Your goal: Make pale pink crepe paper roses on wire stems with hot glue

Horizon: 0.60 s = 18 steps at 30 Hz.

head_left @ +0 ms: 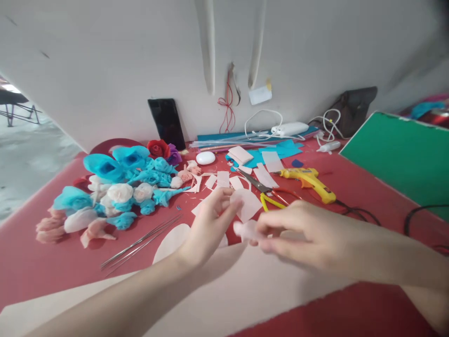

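Observation:
My left hand [206, 231] pinches a pale pink paper petal [249, 206] between thumb and fingers, above the middle of the red table. Close beside it, my right hand [301, 229] is closed on a small rolled pale pink paper bud [245, 230], blurred by motion. The bud and the petal lie near each other in view; whether they touch I cannot tell. A large pale pink paper sheet [224, 290] spreads beneath both hands. Behind them are cut paper pieces [223, 179], scissors [259, 183] and yellow-handled pliers [271, 202].
Blue, white and pink paper flowers [121, 193] crowd the left, with metal wires [140, 241] in front. A yellow glue gun [310, 180] lies to the right with its black cord. A phone [167, 122] leans on the wall. A green board [403, 154] stands at right.

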{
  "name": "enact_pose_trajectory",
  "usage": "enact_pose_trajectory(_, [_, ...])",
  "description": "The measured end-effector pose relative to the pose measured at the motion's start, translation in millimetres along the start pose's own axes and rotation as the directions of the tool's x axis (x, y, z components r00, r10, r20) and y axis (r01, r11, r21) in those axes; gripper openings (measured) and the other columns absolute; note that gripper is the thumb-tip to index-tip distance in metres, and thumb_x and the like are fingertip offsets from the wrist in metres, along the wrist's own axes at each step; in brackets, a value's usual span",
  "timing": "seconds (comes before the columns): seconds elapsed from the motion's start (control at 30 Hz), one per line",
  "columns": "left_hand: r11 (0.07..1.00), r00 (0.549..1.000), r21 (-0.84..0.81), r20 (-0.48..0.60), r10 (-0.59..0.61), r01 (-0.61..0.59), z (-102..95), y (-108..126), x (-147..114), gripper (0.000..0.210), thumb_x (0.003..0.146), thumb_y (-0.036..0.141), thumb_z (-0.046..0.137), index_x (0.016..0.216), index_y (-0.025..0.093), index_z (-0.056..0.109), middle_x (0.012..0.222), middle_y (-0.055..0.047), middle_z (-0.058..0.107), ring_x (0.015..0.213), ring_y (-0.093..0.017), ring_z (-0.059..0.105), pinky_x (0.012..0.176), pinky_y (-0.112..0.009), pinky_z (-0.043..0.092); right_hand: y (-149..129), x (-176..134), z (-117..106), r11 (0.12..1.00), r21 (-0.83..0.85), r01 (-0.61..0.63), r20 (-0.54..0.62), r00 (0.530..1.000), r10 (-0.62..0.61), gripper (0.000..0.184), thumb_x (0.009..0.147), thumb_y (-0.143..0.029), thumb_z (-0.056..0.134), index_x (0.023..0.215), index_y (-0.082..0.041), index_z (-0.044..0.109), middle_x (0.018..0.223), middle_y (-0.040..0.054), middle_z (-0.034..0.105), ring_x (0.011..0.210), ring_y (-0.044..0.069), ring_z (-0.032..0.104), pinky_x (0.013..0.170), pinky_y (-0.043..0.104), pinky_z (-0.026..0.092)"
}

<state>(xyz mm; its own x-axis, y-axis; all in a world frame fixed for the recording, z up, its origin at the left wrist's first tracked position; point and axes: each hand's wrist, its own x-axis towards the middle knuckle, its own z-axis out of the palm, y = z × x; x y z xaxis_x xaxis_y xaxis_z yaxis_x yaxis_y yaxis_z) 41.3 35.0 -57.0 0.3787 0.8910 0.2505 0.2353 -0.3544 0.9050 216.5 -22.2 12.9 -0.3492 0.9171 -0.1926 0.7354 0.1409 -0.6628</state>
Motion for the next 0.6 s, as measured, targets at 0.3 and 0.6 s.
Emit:
enact_pose_trajectory(0.3, [0.978,0.991,-0.181,-0.096,0.089,-0.105,-34.8,55,-2,0.018,0.083,0.022,0.056,0.073,0.022,0.071,0.070,0.004,0.072,0.068,-0.015,0.069,0.061,-0.020,0.056,-17,16,1,0.864,0.504,-0.015,-0.096,0.993,0.073,0.017,0.079,-0.036,0.060,0.081,-0.019,0.061,0.065,-0.0014,0.065,0.063,0.011,0.059,0.059,0.021,0.044])
enact_pose_trajectory(0.6, [0.971,0.998,-0.230,-0.021,0.061,-0.064,-40.6,67,-12,0.018,0.084,0.025,0.055,0.079,0.026,0.073,0.063,0.005,0.069,0.060,-0.013,0.065,0.053,-0.017,0.053,-23,18,10,0.809,0.584,0.059,-0.194,0.979,0.068,0.004,0.069,-0.024,0.069,0.069,-0.020,0.069,0.057,-0.0025,0.064,0.055,0.010,0.058,0.054,0.019,0.045])
